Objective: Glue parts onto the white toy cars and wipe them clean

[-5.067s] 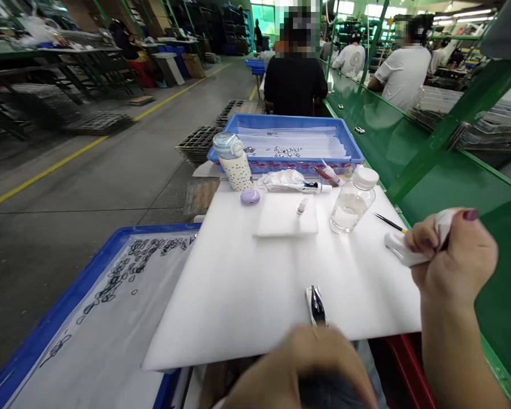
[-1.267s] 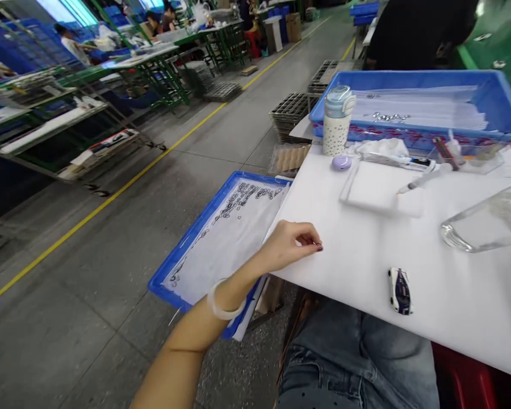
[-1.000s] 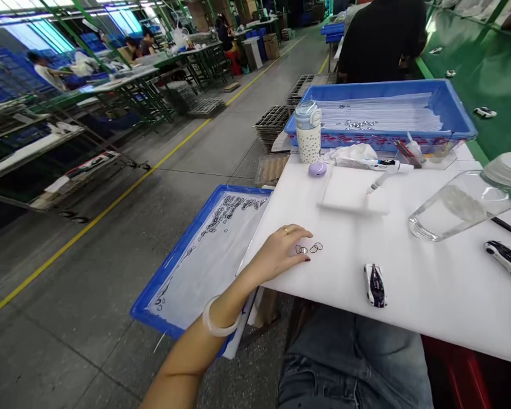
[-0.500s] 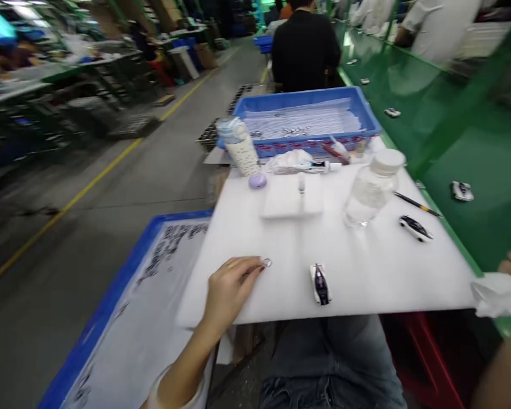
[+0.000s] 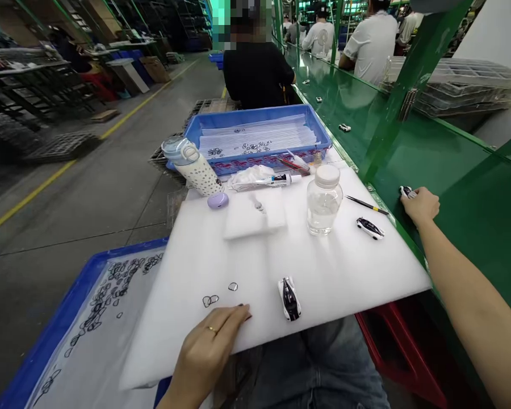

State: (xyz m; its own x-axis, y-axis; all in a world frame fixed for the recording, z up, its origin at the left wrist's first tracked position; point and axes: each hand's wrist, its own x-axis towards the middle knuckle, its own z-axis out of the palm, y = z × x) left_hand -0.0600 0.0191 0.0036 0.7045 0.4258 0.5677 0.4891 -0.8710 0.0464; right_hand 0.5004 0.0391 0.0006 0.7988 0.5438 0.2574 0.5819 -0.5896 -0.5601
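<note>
on my feed, my right hand [image 5: 421, 205] grips a small white-and-black toy car [image 5: 406, 191] at the smooth green surface [image 5: 464, 187]; my left hand [image 5: 208, 343], fingertips drawn together, contents untellable, nears thin black rings [image 5: 210, 300] on white foam board [image 5: 179, 258].

- A factory floor, plainly.
- A long green belt [image 5: 460, 170] runs past me, toy cars [image 5: 344, 128] dotted along it.
- Workers [image 5: 375, 42] sit down its length.
- Blue bins [image 5: 247, 116] hold small parts [image 5: 255, 147]; trays [image 5: 455, 79] stand stacked.
- A yellow line [image 5: 29, 197] marks the grey aisle [image 5: 123, 176].
</note>
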